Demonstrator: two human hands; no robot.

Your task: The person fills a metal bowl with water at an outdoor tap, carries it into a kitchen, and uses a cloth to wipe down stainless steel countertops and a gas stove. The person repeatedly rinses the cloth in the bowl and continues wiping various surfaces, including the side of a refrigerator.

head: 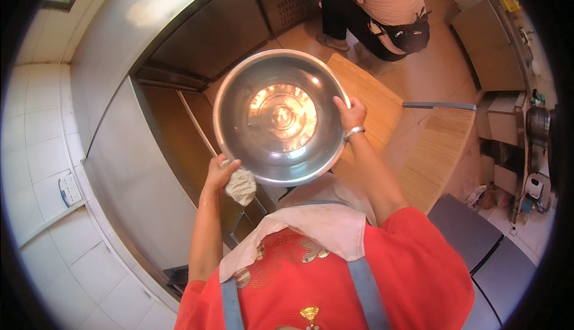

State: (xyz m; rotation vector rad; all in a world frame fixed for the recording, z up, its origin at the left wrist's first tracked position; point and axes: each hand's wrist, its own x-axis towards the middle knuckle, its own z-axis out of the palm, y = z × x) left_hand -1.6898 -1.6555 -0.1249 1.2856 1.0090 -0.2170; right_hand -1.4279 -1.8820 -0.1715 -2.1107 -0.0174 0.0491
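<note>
A large round stainless steel basin (283,117) is held up in front of me, its shiny inside facing the camera. My right hand (352,113) grips the basin's right rim, thumb over the edge, with a metal bangle on the wrist. At the lower left rim, my left hand (220,173) has its fingers closed on a pale, crumpled cloth (241,187), which touches or lies close to the rim. Whether the left fingers also grip the basin is hard to tell.
A steel counter (130,110) with cabinets (210,38) runs along the left and top. Another person (381,11) crouches at the top right. Wooden boards (367,96) lie beyond the basin. Shelving with pans (538,128) stands at the far right, near dark grey panels (466,231).
</note>
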